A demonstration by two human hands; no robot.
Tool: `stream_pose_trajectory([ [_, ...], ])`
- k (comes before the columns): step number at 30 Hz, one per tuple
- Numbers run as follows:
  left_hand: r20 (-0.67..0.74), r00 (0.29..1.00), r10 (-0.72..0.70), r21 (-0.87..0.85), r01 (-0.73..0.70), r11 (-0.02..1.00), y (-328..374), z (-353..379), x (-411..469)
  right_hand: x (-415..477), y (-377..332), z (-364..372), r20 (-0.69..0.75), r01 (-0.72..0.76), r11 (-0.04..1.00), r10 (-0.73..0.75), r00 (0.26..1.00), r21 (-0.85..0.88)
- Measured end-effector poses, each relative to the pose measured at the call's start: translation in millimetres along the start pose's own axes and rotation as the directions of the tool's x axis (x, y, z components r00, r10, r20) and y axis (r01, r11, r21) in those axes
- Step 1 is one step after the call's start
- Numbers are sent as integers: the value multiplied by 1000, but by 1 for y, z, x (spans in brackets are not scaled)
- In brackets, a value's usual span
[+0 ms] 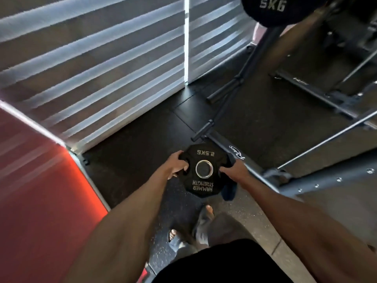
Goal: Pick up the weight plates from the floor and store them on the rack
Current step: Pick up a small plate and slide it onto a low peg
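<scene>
I hold a black 2.5 kg weight plate (204, 180) flat in front of me, above the dark floor, its steel-ringed hole facing up. My left hand (177, 165) grips its left edge, fingers curled into a grip slot. At the plate's right edge my right hand (234, 169) grips it too. The black rack (238, 78) rises ahead to the right, with bare pegs low down. A black 5 kg plate (271, 9) hangs on it at the top.
Striped window blinds (102, 68) close off the far side, and a red padded surface (40, 190) lies at my left. Machine frames and a steel bar (326, 139) crowd the right. My sandalled feet (193, 227) stand on the rubber floor below the plate.
</scene>
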State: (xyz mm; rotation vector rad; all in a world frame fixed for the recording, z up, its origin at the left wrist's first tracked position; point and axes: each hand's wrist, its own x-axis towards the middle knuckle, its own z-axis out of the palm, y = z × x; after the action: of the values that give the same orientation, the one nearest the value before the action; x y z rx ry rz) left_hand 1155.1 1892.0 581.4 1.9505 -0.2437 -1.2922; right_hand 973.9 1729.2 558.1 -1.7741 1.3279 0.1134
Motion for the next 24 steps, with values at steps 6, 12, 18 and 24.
stream_pose_trajectory([
  [6, 91, 986, 143, 334, -165, 928, 59, -21, 69, 26, -33, -3, -142, -55, 996, 65, 988, 70],
  [12, 180, 969, 172, 519, -242, 820, 126, -40, 144, 86, -66, 2, -200, -141, 966, 185, 962, 215],
  [18, 274, 949, 157, 616, -298, 729, 187, -61, 202, 138, -108, -5, -247, -166, 947, 236, 940, 274],
  [24, 315, 933, 171, 646, -343, 682, 222, -75, 251, 175, -144, -4, -312, -171, 925, 282, 907, 339],
])
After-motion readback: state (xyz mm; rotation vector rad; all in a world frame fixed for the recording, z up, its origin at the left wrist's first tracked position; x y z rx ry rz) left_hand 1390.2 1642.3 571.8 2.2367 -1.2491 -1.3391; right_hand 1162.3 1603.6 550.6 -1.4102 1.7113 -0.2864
